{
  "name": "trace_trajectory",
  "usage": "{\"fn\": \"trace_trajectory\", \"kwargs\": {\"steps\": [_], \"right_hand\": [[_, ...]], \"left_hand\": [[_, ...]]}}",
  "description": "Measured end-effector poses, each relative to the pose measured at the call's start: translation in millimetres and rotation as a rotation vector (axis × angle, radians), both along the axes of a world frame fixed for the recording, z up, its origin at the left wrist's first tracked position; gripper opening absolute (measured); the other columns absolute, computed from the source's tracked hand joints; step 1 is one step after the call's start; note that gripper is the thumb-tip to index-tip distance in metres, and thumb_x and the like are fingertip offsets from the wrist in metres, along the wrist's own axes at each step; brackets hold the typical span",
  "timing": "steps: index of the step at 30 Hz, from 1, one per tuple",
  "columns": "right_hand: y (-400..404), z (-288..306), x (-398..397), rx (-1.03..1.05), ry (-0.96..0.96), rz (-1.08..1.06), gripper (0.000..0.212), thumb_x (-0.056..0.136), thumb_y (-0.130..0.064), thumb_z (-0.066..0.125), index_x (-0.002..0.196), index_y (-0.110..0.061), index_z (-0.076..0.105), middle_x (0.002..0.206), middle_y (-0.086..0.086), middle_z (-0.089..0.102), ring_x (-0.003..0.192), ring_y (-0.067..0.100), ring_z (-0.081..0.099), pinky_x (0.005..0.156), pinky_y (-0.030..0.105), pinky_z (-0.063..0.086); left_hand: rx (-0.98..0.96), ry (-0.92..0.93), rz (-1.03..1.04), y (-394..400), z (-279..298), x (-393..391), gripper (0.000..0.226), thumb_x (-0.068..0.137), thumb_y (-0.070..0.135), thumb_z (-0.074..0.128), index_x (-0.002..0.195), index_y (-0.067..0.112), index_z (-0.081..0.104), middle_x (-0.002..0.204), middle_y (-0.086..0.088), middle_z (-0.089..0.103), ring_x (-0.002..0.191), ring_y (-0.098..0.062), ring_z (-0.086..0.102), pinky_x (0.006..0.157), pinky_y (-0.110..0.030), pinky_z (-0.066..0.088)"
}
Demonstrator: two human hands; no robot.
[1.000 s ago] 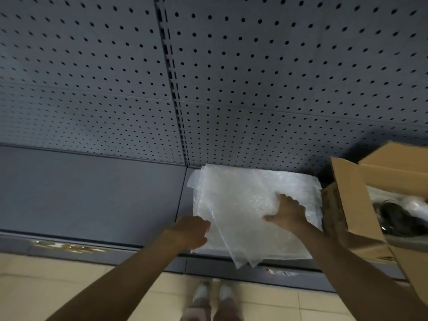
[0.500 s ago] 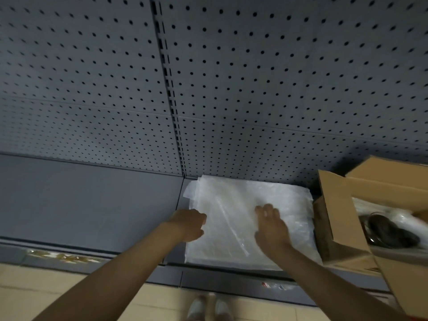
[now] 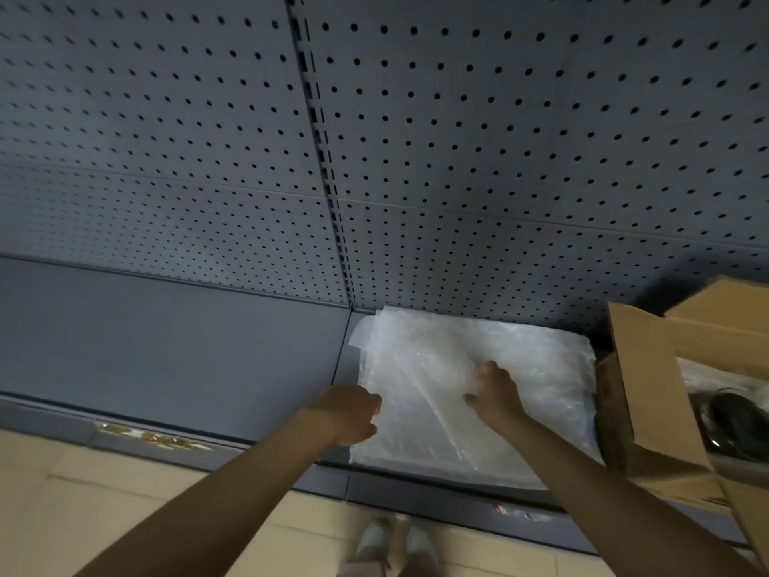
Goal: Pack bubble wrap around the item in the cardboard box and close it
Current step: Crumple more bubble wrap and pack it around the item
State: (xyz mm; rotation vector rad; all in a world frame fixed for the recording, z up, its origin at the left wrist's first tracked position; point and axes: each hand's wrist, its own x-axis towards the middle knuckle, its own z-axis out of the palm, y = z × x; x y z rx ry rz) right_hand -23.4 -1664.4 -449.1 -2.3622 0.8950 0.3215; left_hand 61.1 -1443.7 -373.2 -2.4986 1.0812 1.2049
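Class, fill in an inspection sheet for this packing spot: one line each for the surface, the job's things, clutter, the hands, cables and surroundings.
Surface: dark grey shelf, mostly bare on the left.
Job's things: stack of bubble wrap sheets lying flat on the shelf; open cardboard box beside it on the right, a dark item inside on white padding.
Clutter: nothing seen.
Hands: left hand at the stack's left edge; right hand on top of the stack, fingers curled; grip on a sheet cannot be told.
Cables: nothing seen.
Surroundings: grey pegboard wall behind; tan floor and the person's shoes below.
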Motion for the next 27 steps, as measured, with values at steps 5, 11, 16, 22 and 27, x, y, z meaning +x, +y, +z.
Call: {"fn": "trace_trajectory", "kwargs": {"steps": [5,11,16,22,27], "right_hand": [[1.5,1.4,7.0,0.132,0.101,-0.166,0.071,0.067,-0.023,0.082,0.124,-0.009,0.041,0.12,0.011,0.059,0.109,0.033,0.059,0.085,0.037,0.05],[-3.2,31.6,10.5,0.531,0.15,-0.266,0.071,0.071,-0.022,0.079,0.132,-0.003,0.048,0.129,0.012,0.058,0.112,0.031,0.059,0.092,0.035,0.05],[13.9,64.6,4.6,0.773,0.036,-0.202,0.065,0.064,-0.036,0.08,0.121,-0.009,0.061,0.108,0.006,0.071,0.099,0.025,0.068,0.094,0.042,0.054],[27.1,98.6,-7.0,1.18,-0.166,-0.131,0.061,0.068,-0.004,0.079,0.125,-0.003,0.058,0.119,0.012,0.069,0.114,0.029,0.063,0.099,0.043,0.05],[17.7,110.8,-15.6,1.273,-0.292,-0.144,0.069,0.064,0.006,0.075,0.129,-0.006,0.055,0.126,0.016,0.064,0.121,0.032,0.058,0.11,0.047,0.039]], "left_hand": [[0.025,0.012,0.048,12.7,-1.2,0.0,0.046,0.101,0.034,0.041,0.142,0.015,0.04,0.14,-0.012,0.048,0.122,-0.027,0.052,0.099,-0.033,0.042],[-0.129,-0.052,0.061,2.1,21.3,5.3,0.046,0.101,0.031,0.043,0.144,0.016,0.038,0.148,-0.009,0.039,0.13,-0.026,0.044,0.107,-0.034,0.038],[-0.416,-0.219,-0.085,-31.7,47.6,1.2,0.072,0.093,0.051,0.051,0.152,0.022,0.021,0.159,-0.002,0.015,0.145,-0.025,0.018,0.119,-0.042,0.019],[-0.429,-0.216,-0.118,-48.2,60.5,5.8,0.112,0.07,0.065,0.069,0.154,0.025,0.007,0.162,-0.002,0.007,0.149,-0.026,0.004,0.122,-0.047,0.004],[-0.436,-0.139,-0.093,-47.7,86.4,13.2,0.112,0.063,0.054,0.081,0.151,0.034,0.015,0.145,0.004,0.046,0.127,-0.019,0.049,0.105,-0.036,0.041]]}}
